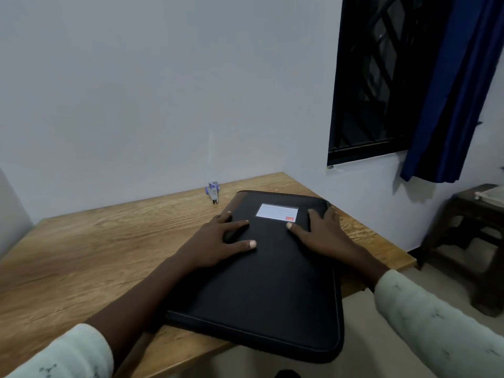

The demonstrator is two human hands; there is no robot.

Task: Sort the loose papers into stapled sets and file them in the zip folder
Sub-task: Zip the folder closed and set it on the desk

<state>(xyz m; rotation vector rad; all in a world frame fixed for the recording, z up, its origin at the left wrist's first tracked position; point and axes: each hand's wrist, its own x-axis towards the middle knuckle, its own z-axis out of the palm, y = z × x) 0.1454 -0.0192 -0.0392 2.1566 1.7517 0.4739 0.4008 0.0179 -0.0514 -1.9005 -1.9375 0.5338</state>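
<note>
Two hands are flat on a black fabric zip folder [267,290], which is zipped shut and lies on a light brown wood-grain table [81,255] toward its right side, with the near corner hanging a bit past the table's front edge. The left hand [218,238] rests on the left part of the cover, fingers spread wide and straight, palm down and not gripping anything. The right hand [319,230] does pretty much the same on the right part of the cover, fingers splayed, with the outer ones reaching the folder's far right corner; I can't tell whether they touch the zip itself. Between the two hands, a bit further back, sits a white lined label with a small red tab [276,212] on the cover. A small blue and silver stapler [213,192] stands on the table by the plain pale wall [163,91], just beyond the folder's far left corner and not touching it. Both arms come out of pale sleeves with a tiny dark print [436,323]. Off to the right there's a dark window with a grille [376,77], a deep blue curtain [458,91] hanging beside it, and a dark wooden stool [469,227] on the floor next to the table.
</note>
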